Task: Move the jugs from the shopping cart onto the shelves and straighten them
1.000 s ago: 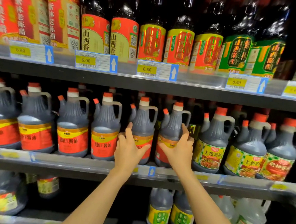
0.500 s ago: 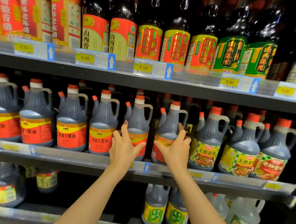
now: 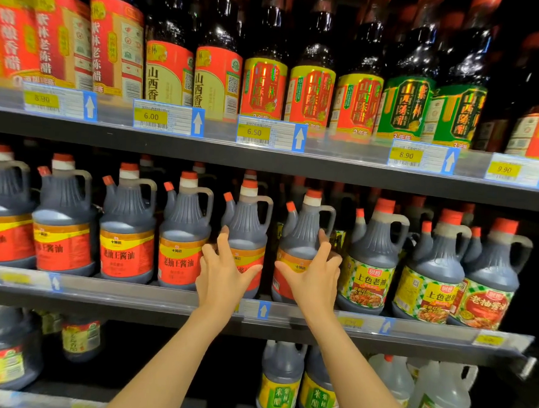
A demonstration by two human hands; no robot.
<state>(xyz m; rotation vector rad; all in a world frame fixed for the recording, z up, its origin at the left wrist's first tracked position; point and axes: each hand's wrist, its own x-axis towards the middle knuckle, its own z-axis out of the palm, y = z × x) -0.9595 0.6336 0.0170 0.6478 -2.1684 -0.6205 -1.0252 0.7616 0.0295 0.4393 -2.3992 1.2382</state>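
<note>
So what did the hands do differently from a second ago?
Hardly anything. The left hand is on the same red-labelled jug and the right hand on the jug beside it, fingers spread against their fronts as before. The two jugs seem to stand where they did, upright in the row on the middle shelf. Nothing was picked up or let go; only the camera view shifted a little.
</note>
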